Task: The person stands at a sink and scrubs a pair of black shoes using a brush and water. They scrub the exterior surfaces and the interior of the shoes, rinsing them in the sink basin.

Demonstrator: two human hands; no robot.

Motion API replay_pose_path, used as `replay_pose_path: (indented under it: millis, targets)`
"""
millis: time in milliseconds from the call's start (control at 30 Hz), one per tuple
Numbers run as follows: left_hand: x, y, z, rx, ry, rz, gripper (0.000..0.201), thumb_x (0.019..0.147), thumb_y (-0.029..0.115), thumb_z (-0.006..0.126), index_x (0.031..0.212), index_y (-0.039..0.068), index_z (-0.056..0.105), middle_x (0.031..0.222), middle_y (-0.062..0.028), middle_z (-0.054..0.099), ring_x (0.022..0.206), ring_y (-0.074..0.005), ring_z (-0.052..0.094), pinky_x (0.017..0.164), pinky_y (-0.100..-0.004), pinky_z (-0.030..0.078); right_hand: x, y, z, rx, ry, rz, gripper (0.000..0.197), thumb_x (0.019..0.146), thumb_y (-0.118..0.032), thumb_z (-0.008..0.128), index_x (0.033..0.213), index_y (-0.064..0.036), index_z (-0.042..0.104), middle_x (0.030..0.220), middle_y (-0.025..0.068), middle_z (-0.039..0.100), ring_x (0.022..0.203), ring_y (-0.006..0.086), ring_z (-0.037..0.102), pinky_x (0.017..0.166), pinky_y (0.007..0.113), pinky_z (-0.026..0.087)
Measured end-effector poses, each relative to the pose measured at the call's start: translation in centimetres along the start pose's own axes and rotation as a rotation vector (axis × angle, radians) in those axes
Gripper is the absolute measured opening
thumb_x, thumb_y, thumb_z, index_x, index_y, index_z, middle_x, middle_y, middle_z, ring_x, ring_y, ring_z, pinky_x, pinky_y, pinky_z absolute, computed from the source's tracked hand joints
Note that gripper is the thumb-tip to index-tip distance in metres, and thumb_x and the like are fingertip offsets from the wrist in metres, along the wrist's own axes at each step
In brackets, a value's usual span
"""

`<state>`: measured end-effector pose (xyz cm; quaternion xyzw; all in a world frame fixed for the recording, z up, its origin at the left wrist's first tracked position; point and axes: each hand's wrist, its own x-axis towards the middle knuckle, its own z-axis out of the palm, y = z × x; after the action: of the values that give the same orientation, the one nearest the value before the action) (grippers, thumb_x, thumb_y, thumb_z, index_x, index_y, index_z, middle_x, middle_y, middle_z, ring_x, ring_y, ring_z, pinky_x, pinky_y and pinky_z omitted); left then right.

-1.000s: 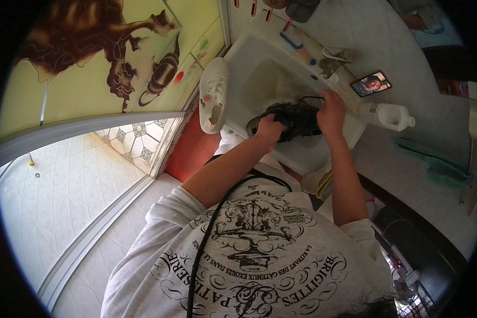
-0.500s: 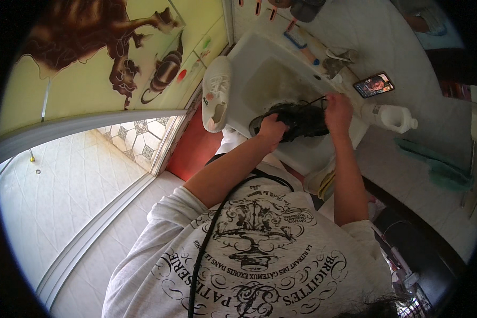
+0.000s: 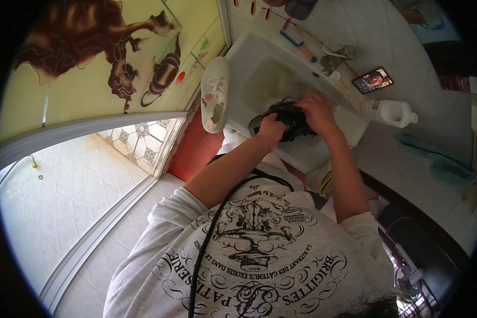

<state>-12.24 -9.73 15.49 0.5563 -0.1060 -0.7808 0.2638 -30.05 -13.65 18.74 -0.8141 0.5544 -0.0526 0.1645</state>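
A wet black shoe (image 3: 289,115) lies in the white sink (image 3: 244,74), above murky water. My left hand (image 3: 272,130) is closed on its near left side, thumb pressed over the dark upper. Over the right part of the shoe is my right hand (image 3: 319,114), its fingers bent at the laces and smeared by motion. Whether those fingers pinch a lace cannot be made out. On the sink's left rim rests a white lace-up shoe (image 3: 215,94), toe pointing away from me.
Along the sink's right back edge lie a blue-and-orange brush (image 3: 298,43) and a phone (image 3: 373,80) with its screen lit. A white jug (image 3: 392,113) lies on its side on the counter, near a teal cloth-like thing (image 3: 437,159). A yellowish cloth (image 3: 319,179) hangs at the sink's front.
My right hand has moved left and inward over the black shoe; before, it held a lace stretched out to the right. My left hand keeps its grip, almost unmoved.
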Motion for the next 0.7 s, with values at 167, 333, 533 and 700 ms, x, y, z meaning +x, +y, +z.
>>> replay_pose_path:
  millis: [167,333,533,700]
  targets:
    - [-1.4,0.8,-0.6,-0.004,-0.053,0.0,0.048,0.081,-0.003,0.056,0.128,-0.001,0.05,0.099,-0.0104,0.059,0.079,-0.0182,0.053,0.063,-0.0313,0.043,1.2,-0.7,-2.6,0.004,-0.157,0.204,0.02,0.087,-0.006,0.058,0.104,-0.0112,0.067,0.106,0.0097,0.062,0.102,0.0312,0.055,0.098,0.045,0.038]
    - [-1.3,0.7,-0.5,0.019,-0.048,0.032,0.046,0.08,-0.004,0.056,0.126,0.001,0.052,0.1,-0.0099,0.059,0.079,-0.0185,0.053,0.063,-0.0318,0.044,0.3,1.3,-3.6,0.106,0.202,0.37,0.013,0.09,-0.009,0.057,0.099,-0.0073,0.065,0.099,0.0118,0.061,0.089,0.0302,0.06,0.081,0.041,0.048]
    - [-0.6,0.1,-0.7,-0.001,-0.057,0.033,0.045,0.079,-0.004,0.057,0.124,0.001,0.053,0.099,-0.0104,0.059,0.078,-0.0187,0.053,0.063,-0.0317,0.044,-0.5,2.2,-4.5,0.07,0.492,0.564,0.013,0.087,-0.009,0.059,0.099,-0.0055,0.064,0.102,0.0114,0.06,0.089,0.0291,0.061,0.079,0.041,0.048]
    - [-0.3,-0.2,-0.5,0.011,-0.072,0.047,0.046,0.079,-0.003,0.057,0.124,0.001,0.054,0.097,-0.0097,0.058,0.077,-0.0176,0.053,0.062,-0.0305,0.043,-1.2,3.3,-2.2,-0.028,0.482,0.39,0.024,0.084,-0.003,0.058,0.106,-0.007,0.064,0.113,0.0132,0.06,0.1,0.0325,0.059,0.085,0.042,0.047]
